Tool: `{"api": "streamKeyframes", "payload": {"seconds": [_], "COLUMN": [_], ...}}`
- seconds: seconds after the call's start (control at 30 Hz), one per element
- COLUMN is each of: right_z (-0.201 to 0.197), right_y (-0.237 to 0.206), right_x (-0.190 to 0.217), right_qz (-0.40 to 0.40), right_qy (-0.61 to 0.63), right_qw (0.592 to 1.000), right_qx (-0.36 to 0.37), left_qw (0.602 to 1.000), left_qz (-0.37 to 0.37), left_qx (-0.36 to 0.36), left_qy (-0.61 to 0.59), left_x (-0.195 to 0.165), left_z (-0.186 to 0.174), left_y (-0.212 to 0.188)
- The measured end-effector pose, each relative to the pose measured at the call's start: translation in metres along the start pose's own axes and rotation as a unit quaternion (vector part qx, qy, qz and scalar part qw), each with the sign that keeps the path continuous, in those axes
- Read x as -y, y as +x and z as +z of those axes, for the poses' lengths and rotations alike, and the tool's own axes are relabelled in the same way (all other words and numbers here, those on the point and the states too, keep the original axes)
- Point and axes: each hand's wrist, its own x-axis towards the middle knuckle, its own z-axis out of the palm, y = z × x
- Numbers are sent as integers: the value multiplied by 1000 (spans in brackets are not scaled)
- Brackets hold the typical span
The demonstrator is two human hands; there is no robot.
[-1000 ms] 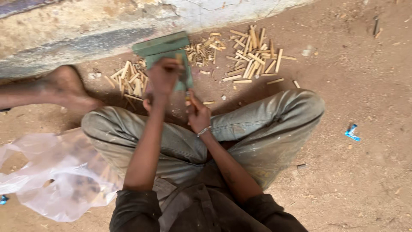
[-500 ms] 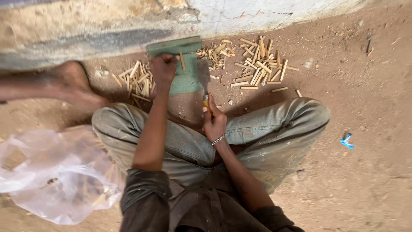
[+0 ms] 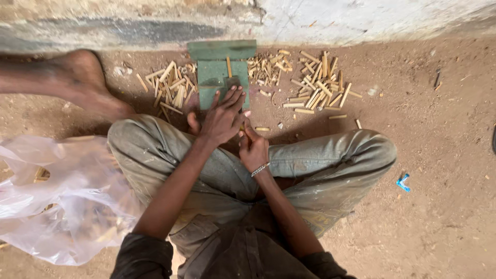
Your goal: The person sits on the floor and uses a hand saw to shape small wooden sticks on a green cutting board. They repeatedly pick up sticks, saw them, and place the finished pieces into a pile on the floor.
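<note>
Green wooden block (image 3: pixel 221 72) lying flat on the dirt floor (image 3: pixel 444 206) against the wall base (image 3: pixel 361 20), just ahead of the crossed legs. It looks rigid and fairly heavy, best held by pressing on its flat top. Left hand (image 3: pixel 223 120) open, fingers spread, fingertips resting on the block's near edge. Right hand (image 3: pixel 253 149) closed, pinching a short stick piece (image 3: pixel 242 127) that appears light, stiff and easily snapped. Piles of cut sticks (image 3: pixel 315 85) flank the block; a clear plastic bag (image 3: pixel 57 201) lies at left.
</note>
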Motion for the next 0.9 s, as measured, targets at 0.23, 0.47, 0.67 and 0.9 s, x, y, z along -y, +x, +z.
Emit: {"api": "streamKeyframes", "payload": {"seconds": [0.23,0.47,0.67,0.9], "right_z": [9,18,37,36], "right_y": [-1,23,53,60], "right_x": [-11,-13,-9,10], "right_qz": [56,107,91,197], "right_qy": [-19,1,22,184], "right_qw": [998,994,996,963], "right_qx": [27,35,2,13], "left_qw": [998,999,999,994], "left_qz": [22,19,-3,-6], "left_qx": [55,42,46,-53], "left_qy": [5,27,17,-97], "left_x": [17,29,36,29], "left_z": [6,10,-7,-29], "left_y": [5,26,57,52]}}
